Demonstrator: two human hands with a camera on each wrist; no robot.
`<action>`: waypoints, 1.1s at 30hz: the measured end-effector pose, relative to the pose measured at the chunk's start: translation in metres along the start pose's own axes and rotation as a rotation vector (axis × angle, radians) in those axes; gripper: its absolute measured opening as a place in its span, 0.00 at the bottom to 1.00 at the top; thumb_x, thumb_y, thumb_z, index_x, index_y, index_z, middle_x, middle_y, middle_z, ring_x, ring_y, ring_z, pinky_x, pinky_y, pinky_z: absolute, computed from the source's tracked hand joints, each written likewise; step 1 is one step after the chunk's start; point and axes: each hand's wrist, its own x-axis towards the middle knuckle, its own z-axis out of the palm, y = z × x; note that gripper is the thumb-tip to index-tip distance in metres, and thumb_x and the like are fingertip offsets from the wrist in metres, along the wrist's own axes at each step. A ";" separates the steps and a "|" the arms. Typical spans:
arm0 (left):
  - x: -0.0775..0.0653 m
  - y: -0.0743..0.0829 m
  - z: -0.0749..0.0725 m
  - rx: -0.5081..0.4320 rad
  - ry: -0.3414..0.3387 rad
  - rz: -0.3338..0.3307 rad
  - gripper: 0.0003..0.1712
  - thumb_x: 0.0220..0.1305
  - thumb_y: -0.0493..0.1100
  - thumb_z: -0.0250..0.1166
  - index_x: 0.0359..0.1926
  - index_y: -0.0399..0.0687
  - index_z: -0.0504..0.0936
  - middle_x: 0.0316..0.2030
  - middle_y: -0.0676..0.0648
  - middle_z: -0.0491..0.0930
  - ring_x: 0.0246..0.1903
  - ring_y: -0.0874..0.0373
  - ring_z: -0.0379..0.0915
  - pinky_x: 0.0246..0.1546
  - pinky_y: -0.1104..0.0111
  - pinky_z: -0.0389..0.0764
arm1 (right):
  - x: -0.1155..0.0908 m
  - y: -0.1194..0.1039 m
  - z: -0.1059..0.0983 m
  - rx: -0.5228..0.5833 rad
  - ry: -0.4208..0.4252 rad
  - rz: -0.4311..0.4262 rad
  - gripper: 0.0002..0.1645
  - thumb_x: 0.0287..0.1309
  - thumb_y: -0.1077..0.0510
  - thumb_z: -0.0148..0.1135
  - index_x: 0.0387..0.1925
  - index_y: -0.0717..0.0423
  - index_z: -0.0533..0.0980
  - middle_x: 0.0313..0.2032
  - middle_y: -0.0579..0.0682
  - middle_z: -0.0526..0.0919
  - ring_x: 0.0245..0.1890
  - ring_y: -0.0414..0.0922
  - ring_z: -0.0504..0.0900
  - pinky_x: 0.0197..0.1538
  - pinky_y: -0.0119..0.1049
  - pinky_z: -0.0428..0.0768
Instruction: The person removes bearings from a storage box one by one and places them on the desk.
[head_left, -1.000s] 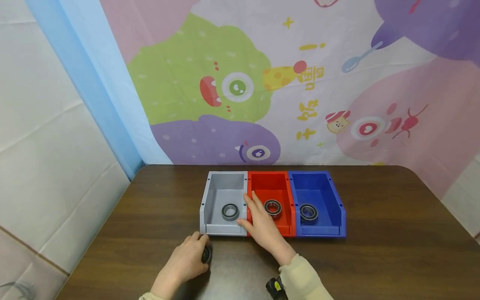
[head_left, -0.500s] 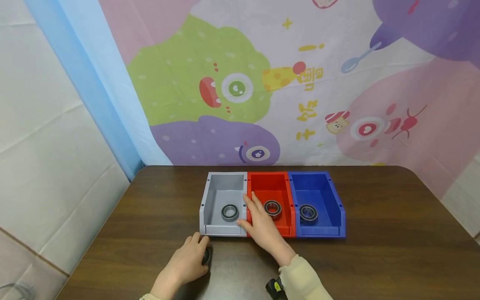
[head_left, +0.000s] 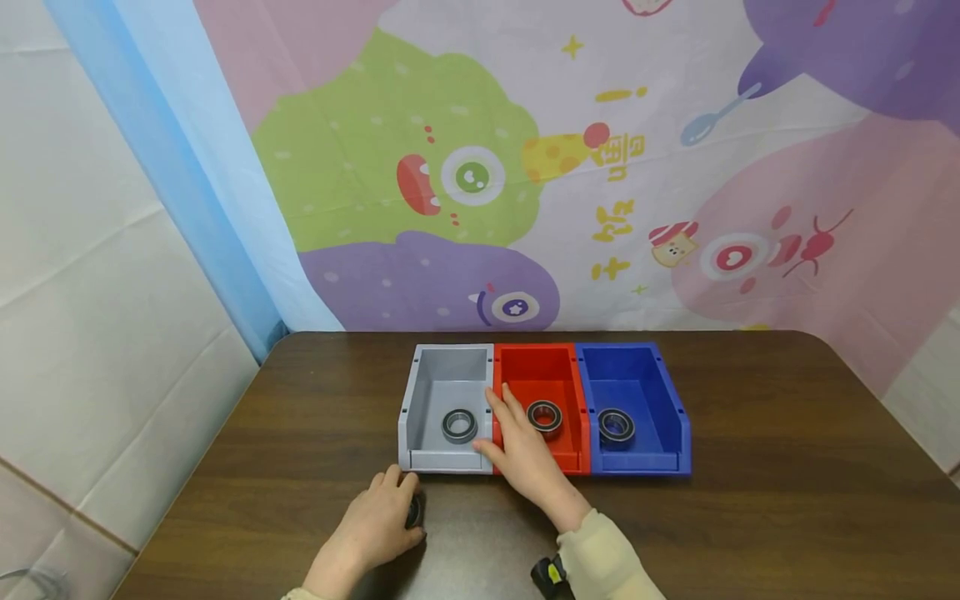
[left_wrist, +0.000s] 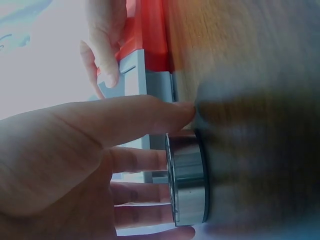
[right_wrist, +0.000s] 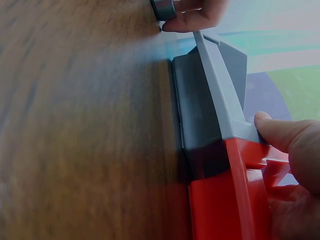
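Just in front of the gray bin (head_left: 450, 461), the left hand (head_left: 375, 518) grasps a bearing (left_wrist: 190, 180) between thumb and fingers; it is a thick ring with a shiny silver outer wall and dark edges. The right hand (head_left: 528, 457), fingers extended and grasping nothing, lies over the gray bin's right edge.

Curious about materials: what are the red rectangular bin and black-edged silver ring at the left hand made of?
Red rectangular bin: probably glossy plastic, given even colour and highlights. Black-edged silver ring: likely polished metal, given bright reflections; edge uncertain.
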 end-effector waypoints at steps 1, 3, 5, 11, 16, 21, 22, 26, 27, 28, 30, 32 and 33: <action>0.000 0.000 0.000 0.005 0.006 0.002 0.23 0.34 0.45 0.73 0.32 0.45 0.71 0.32 0.45 0.69 0.34 0.48 0.68 0.25 0.57 0.71 | 0.000 0.000 0.000 0.000 0.001 -0.001 0.44 0.53 0.50 0.62 0.68 0.50 0.53 0.69 0.58 0.50 0.64 0.57 0.60 0.57 0.53 0.68; 0.000 0.001 0.000 0.014 0.015 0.004 0.23 0.35 0.45 0.73 0.32 0.44 0.71 0.32 0.45 0.69 0.33 0.48 0.68 0.25 0.57 0.71 | 0.000 0.000 0.000 0.001 0.002 -0.003 0.44 0.53 0.50 0.62 0.68 0.50 0.53 0.69 0.58 0.50 0.64 0.57 0.59 0.57 0.53 0.67; -0.001 0.002 -0.001 0.020 0.019 0.004 0.23 0.35 0.45 0.73 0.32 0.44 0.72 0.31 0.45 0.69 0.33 0.48 0.69 0.26 0.57 0.71 | 0.000 0.000 0.000 0.001 0.003 -0.007 0.44 0.53 0.50 0.62 0.68 0.50 0.53 0.69 0.58 0.50 0.64 0.57 0.60 0.56 0.53 0.68; -0.001 0.007 -0.005 0.059 0.054 0.019 0.21 0.41 0.49 0.71 0.32 0.42 0.74 0.30 0.45 0.71 0.33 0.48 0.71 0.30 0.54 0.72 | 0.000 0.001 0.002 -0.002 0.003 0.000 0.45 0.53 0.49 0.62 0.68 0.49 0.53 0.69 0.57 0.50 0.64 0.56 0.60 0.57 0.52 0.68; 0.004 0.011 -0.007 0.118 0.201 0.065 0.14 0.44 0.47 0.69 0.28 0.44 0.76 0.26 0.48 0.73 0.28 0.52 0.72 0.27 0.60 0.72 | 0.001 0.001 0.001 -0.009 0.005 -0.003 0.45 0.53 0.49 0.62 0.68 0.48 0.52 0.69 0.57 0.50 0.64 0.56 0.60 0.58 0.52 0.67; 0.011 0.015 -0.010 0.133 0.333 0.088 0.08 0.44 0.42 0.67 0.24 0.47 0.76 0.22 0.52 0.73 0.24 0.55 0.72 0.24 0.64 0.70 | 0.001 0.000 -0.001 -0.017 0.007 -0.022 0.44 0.54 0.49 0.61 0.68 0.50 0.52 0.68 0.59 0.50 0.64 0.57 0.60 0.57 0.52 0.67; 0.012 0.016 -0.010 0.130 0.357 0.093 0.07 0.44 0.41 0.67 0.23 0.47 0.76 0.22 0.52 0.73 0.24 0.56 0.72 0.24 0.65 0.70 | 0.001 0.000 -0.001 -0.020 0.007 -0.023 0.44 0.54 0.49 0.61 0.68 0.50 0.52 0.68 0.59 0.50 0.64 0.57 0.60 0.58 0.52 0.67; 0.015 0.018 -0.010 0.118 0.445 0.110 0.04 0.43 0.39 0.64 0.21 0.49 0.76 0.21 0.54 0.71 0.22 0.58 0.71 0.22 0.66 0.68 | 0.000 0.000 0.000 -0.025 0.006 -0.028 0.44 0.54 0.48 0.61 0.68 0.50 0.52 0.68 0.59 0.50 0.64 0.57 0.60 0.57 0.52 0.67; 0.016 0.019 -0.010 0.114 0.460 0.109 0.03 0.43 0.39 0.63 0.21 0.49 0.76 0.21 0.54 0.72 0.22 0.58 0.71 0.23 0.66 0.68 | 0.000 0.001 0.000 -0.026 0.006 -0.030 0.44 0.54 0.48 0.61 0.68 0.50 0.52 0.68 0.59 0.50 0.64 0.57 0.60 0.57 0.52 0.68; 0.018 0.020 -0.011 0.109 0.474 0.109 0.03 0.43 0.39 0.63 0.22 0.49 0.77 0.21 0.54 0.72 0.22 0.58 0.71 0.23 0.66 0.69 | 0.000 0.001 0.000 -0.028 0.007 -0.031 0.44 0.54 0.48 0.61 0.68 0.50 0.52 0.68 0.59 0.51 0.64 0.57 0.61 0.57 0.52 0.68; 0.021 0.021 -0.012 0.103 0.495 0.108 0.02 0.44 0.39 0.64 0.23 0.49 0.78 0.22 0.54 0.73 0.22 0.58 0.71 0.23 0.65 0.70 | 0.000 0.002 0.000 -0.032 0.008 -0.034 0.44 0.54 0.48 0.61 0.68 0.51 0.52 0.68 0.60 0.51 0.63 0.57 0.61 0.57 0.52 0.68; 0.025 0.024 -0.014 0.095 0.511 0.110 0.03 0.44 0.39 0.65 0.24 0.48 0.78 0.22 0.54 0.73 0.22 0.57 0.71 0.24 0.65 0.70 | 0.000 0.002 0.000 -0.034 0.011 -0.037 0.44 0.54 0.48 0.61 0.68 0.51 0.53 0.68 0.60 0.51 0.63 0.58 0.62 0.56 0.52 0.69; 0.027 0.025 -0.015 0.093 0.517 0.114 0.03 0.45 0.39 0.65 0.24 0.48 0.78 0.22 0.54 0.73 0.22 0.57 0.71 0.24 0.65 0.71 | 0.000 0.001 0.000 -0.034 0.012 -0.038 0.44 0.54 0.48 0.61 0.68 0.51 0.53 0.68 0.60 0.51 0.63 0.58 0.62 0.56 0.52 0.69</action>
